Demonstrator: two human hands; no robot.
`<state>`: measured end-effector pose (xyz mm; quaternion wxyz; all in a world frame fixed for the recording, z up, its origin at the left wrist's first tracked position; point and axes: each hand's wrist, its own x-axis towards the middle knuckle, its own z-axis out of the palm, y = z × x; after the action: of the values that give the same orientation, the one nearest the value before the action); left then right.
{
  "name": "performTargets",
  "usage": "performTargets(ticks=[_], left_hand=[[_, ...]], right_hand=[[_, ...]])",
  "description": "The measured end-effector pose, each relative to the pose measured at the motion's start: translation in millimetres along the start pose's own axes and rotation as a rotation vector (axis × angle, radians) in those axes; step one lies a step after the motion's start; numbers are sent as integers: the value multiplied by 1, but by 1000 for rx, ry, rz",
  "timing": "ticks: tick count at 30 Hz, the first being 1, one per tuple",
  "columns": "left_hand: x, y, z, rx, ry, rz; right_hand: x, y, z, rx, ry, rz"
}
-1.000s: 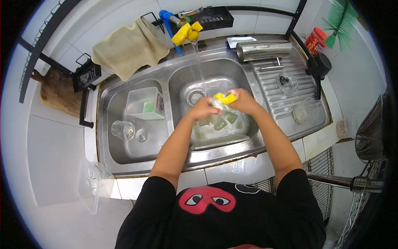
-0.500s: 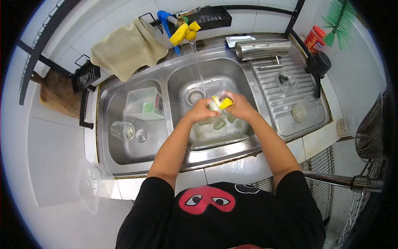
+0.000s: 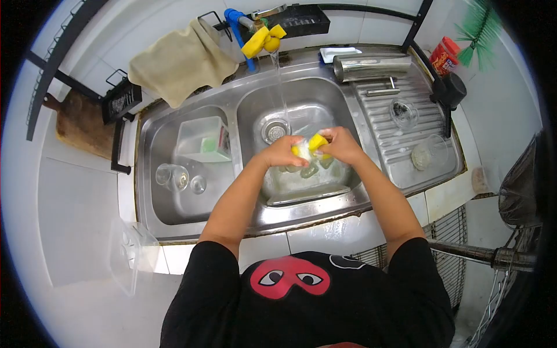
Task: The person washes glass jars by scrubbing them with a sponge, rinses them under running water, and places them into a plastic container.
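Observation:
Over the right-hand basin [image 3: 255, 104], my left hand [image 3: 281, 152] is closed around a small, see-through piece that looks like a glass [image 3: 304, 151], covered in white foam. My right hand [image 3: 344, 147] grips a yellow sponge [image 3: 317, 141] and presses it against the glass. Yellow also shows on the glass's left side and below my right fingers. Below both hands, greenish clear glassware [image 3: 309, 170] lies in the basin, partly hidden. A long clear container [image 3: 307, 196] rests along the basin's front wall.
Water runs from the faucet [image 3: 270, 42], which has yellow pieces tied on. The left basin holds a clear plastic box [image 3: 200, 139], a glass [image 3: 172, 177] and a small round glass piece [image 3: 198, 184]. A metal cylinder [image 3: 371, 67] and two glasses [image 3: 404, 113] occupy the ridged drainboard.
Both hands stay together over the basin. The sponge has shifted slightly up and turned against the glass, with the right fingers regripping. The whole view has shifted a little.

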<state>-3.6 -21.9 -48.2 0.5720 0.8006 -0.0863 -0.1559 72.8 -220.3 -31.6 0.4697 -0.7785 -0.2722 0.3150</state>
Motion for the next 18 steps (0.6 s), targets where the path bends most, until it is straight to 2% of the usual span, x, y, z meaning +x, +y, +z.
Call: performTargets(ticks=[3,4,6,10,12,13,15,16,18], left_hand=[[3,1,-10,166,-108,-17],[2,2,-13,244,-152,-24],[0,1,-16,97,-200,-37],[5,0,-9,-134,-363,-101],[9,0,-12,-137,-400,-139],[11,0,-14,-139,-419,-161],[15,-4,-21,-120,-370,-12],[15,-6,-25,-109,-344,61],[12,-1,-28,-383,-72,-185]], right_hand=[[-8,-5,7,-246,-38,-7],[-10,1,9,-141,-105,-101],[-13,10,11,69,-235,-289],[-19,-3,10,-111,-374,-106],[-18,-12,12,-164,-394,-38],[-18,-11,14,-143,-342,-62],[-19,-13,20,-102,-241,-113],[-18,-16,22,-147,-114,-149],[-19,-34,23,-238,144,-222]])
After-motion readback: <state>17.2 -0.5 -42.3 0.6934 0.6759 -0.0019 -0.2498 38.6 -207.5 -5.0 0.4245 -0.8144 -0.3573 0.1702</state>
